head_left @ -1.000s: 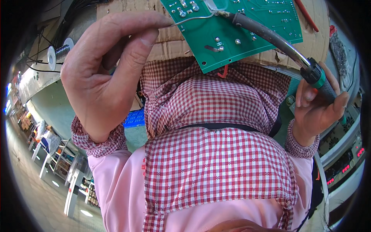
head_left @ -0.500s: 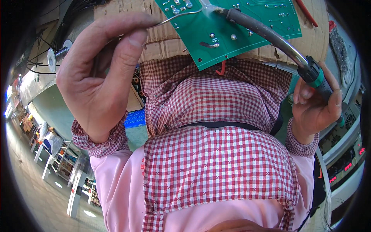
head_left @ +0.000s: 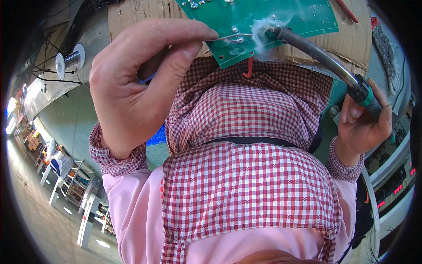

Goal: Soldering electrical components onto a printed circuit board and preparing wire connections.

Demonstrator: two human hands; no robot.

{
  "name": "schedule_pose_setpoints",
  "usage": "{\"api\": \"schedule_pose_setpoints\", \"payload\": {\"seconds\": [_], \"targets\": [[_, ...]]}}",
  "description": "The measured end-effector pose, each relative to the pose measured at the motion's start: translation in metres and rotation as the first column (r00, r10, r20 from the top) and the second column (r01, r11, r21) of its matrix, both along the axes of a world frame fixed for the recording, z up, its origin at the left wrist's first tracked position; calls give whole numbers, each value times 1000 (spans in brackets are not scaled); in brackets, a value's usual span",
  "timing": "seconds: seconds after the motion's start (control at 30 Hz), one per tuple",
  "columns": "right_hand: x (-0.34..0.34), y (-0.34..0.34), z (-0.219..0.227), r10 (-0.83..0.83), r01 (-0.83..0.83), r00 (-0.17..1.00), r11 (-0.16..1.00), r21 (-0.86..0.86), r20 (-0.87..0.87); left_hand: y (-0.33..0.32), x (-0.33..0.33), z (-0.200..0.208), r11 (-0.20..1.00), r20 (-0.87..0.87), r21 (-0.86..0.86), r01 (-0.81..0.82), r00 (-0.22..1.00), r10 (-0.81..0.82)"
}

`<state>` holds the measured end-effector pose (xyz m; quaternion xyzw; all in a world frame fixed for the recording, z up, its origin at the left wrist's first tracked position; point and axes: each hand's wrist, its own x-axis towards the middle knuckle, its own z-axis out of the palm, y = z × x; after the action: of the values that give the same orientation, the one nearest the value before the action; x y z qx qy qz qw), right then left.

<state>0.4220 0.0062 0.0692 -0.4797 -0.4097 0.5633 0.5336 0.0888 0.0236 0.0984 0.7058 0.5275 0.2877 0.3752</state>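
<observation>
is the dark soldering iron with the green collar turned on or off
On, most likely: white smoke curls around the tip of the soldering iron at the green circuit board.

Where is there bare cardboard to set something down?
Upper left, cardboard lies bare between the left hand and the green board. Right, another strip lies between the board's right edge, the slim red rod and the soldering iron. It is crowded at the board's near edge, among solder wire, iron and smoke.
</observation>
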Motion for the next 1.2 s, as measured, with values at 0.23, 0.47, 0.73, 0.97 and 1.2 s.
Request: {"api": "schedule_pose_setpoints", "payload": {"seconds": [0.23,0.47,0.73,0.97,1.2], "targets": [[-5,3,-2,-17,19,999,999,-38,45,2,-1,-2,1000,-14,7,9,1000,-9],[9,9,3,70,-68,997,994,-91,23,5,0,-1,1000,-23,4,26,999,-26],[-1,3,-2,-11,13,999,998,-56,44,4,3,-5,998,3,68,9,1000,-9],[0,-4,-4,-24,26,999,999,-44,44,8,5,-5,990,-44,133,55,998,-49],[-3,-9,-7,-39,40,998,999,-20,45,11,7,-7,989,-41,128,75,997,-71]]}}
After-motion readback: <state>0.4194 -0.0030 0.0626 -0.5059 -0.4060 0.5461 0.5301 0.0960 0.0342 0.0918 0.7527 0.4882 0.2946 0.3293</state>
